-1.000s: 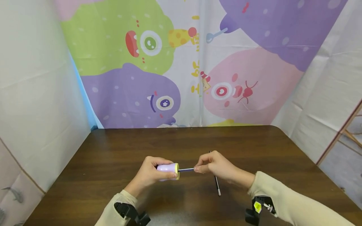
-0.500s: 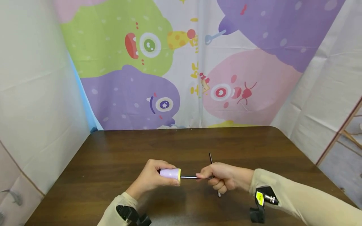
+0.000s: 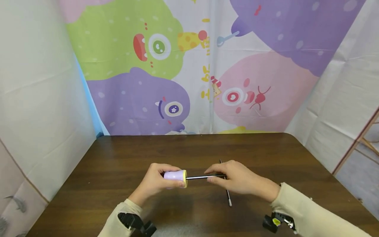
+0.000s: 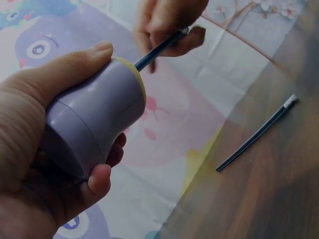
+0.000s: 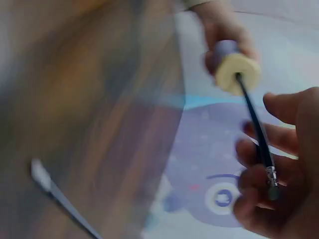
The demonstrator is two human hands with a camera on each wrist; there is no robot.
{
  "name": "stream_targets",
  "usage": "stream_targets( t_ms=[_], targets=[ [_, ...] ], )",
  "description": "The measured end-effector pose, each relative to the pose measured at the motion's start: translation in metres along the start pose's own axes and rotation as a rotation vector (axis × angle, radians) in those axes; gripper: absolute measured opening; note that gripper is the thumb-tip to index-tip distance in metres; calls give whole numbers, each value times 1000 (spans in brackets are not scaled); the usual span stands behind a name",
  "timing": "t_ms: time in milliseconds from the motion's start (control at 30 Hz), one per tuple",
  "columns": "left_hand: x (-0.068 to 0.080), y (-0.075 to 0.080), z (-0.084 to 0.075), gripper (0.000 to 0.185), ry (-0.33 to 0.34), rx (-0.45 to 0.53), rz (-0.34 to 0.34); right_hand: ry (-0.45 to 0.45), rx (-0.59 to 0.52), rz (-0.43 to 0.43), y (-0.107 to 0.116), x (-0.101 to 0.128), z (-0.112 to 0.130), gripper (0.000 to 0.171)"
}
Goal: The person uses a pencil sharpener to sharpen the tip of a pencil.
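My left hand grips a pale purple pencil sharpener with a yellow front, held above the table. From the hole in the yellow face a dark pencil sticks out to the right, its metal band and eraser end outward. Around that pencil's outer part is my right hand, fingers loose; in the right wrist view the thumb stands off the pencil while the other fingers lie behind it. The pencil's inner end is hidden in the sharpener.
A second dark pencil with a pale eraser end lies on the brown wooden table, partly behind my right hand in the head view. A cartoon-printed curtain hangs at the table's far edge, with pale cloth on both sides.
My right hand turned over on the pencil with curled fingers half a second ago, and has now turned back and loosened. The left hand still holds the sharpener in nearly the same place.
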State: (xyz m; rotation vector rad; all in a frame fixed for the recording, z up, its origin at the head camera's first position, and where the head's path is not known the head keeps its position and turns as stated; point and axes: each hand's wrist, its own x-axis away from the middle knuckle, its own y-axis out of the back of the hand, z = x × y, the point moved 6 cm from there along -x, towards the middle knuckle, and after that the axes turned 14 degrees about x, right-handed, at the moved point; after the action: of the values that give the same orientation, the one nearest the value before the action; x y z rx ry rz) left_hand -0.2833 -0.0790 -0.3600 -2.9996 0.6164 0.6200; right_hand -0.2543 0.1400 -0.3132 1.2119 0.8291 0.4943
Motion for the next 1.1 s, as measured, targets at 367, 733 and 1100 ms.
stream_targets(
  t_ms=[367, 733, 1100],
  targets=[
    [-1, 3, -1, 32, 1, 22, -3, 574, 850, -817, -8, 18, 24, 32],
    [-2, -1, 1, 32, 4, 68, 17, 634, 772, -1071, 3, 16, 39, 18],
    [0, -2, 1, 30, 22, 61, 12, 319, 430, -902, -16, 8, 24, 31]
  ],
)
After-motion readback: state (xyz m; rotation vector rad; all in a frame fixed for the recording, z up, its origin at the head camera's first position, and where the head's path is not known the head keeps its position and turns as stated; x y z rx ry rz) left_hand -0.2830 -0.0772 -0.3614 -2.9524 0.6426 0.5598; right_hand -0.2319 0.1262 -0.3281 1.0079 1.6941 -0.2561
